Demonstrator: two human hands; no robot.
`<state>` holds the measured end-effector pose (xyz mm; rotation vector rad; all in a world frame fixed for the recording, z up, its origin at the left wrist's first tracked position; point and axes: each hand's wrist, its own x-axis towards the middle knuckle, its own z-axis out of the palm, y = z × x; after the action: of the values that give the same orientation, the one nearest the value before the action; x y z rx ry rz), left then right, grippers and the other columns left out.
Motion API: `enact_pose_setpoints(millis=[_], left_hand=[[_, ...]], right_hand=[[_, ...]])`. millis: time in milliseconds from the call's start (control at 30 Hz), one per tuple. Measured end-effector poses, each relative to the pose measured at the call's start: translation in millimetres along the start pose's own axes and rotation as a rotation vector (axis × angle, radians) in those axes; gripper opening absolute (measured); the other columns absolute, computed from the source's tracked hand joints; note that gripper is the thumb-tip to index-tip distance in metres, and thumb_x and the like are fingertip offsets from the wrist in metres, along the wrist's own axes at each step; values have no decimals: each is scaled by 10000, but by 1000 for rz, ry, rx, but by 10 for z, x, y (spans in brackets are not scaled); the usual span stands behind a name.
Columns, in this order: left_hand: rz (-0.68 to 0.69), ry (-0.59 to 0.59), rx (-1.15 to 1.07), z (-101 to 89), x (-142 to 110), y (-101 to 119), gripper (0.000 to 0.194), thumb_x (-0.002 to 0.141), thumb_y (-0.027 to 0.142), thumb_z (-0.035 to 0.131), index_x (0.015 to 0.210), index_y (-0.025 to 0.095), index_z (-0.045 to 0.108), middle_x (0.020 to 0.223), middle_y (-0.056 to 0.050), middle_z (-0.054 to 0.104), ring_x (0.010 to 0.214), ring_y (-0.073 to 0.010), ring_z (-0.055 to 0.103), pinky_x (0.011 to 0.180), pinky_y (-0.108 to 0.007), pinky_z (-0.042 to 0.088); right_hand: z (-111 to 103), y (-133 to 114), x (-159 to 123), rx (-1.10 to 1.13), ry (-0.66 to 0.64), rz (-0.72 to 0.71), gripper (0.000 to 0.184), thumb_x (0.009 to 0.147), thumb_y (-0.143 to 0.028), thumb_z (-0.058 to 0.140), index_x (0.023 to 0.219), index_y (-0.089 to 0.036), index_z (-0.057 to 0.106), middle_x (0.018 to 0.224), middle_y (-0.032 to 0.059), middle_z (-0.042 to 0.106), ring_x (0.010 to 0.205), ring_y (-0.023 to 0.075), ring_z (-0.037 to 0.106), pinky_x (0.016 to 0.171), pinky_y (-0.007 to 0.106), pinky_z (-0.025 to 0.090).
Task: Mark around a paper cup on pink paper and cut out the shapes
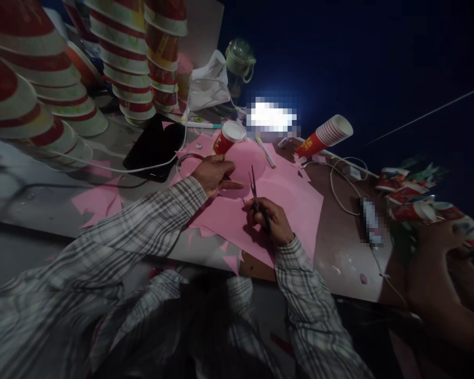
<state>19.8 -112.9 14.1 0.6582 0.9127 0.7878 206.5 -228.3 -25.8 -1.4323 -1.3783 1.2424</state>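
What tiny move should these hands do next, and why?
Perhaps ease the scissors toward the edge of the round pink paper. The right hand grips them with the blades slightly apart, pointing toward that paper, and the left hand is at the paper's edge.

The person wears a long-sleeved shirt with a checked pattern. On the left sleeve (142, 226), dark stripes, some thin and some broader, cross over a whitish-grey cloth and make squares. The right sleeve (310, 300) has the same pattern, and its cloth forms many small folds. Both sleeves reach to the wrist, and the left hand (213, 176) and the right hand (272, 218) are bare. The shirt front (161, 295) is checked also, partly in deep shadow.
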Motion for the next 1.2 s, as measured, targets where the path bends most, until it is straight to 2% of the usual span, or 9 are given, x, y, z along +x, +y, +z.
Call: enact_pose_setpoints(millis=[433, 733, 1033, 1200], left_hand=[[-16, 8, 2, 44, -41, 28, 316, 905, -30, 543, 680, 159, 426, 580, 83, 392, 592, -37, 411, 846, -443, 699], [-28, -4, 5, 38, -49, 26, 339, 902, -37, 545, 664, 168, 417, 553, 85, 374, 562, -47, 380, 768, -415, 701], [-31, 5, 3, 54, -57, 35, 346, 925, -16, 543, 666, 172, 409, 575, 82, 374, 571, -52, 395, 747, -395, 696], [-41, 24, 23, 55, -37, 36, 347, 924, -22, 529, 663, 168, 401, 578, 88, 367, 560, -49, 388, 704, -374, 693]], right_hand=[[-8, 36, 9, -41, 14, -3, 491, 780, -621, 775, 1008, -193, 693, 664, -25, 623, 570, 118, 540, 568, 268, 452], [7, 12, 8, -69, 40, 3, 433, 792, -562, 782, 1018, -198, 719, 730, 2, 652, 617, 122, 560, 512, 234, 457], [2, 26, 31, -122, 56, -7, 288, 787, -390, 752, 1004, -202, 726, 685, -14, 657, 619, 124, 562, 561, 254, 465], [11, 26, 33, -144, 58, -4, 276, 763, -319, 730, 1012, -200, 729, 718, -10, 680, 635, 121, 569, 594, 262, 477]])
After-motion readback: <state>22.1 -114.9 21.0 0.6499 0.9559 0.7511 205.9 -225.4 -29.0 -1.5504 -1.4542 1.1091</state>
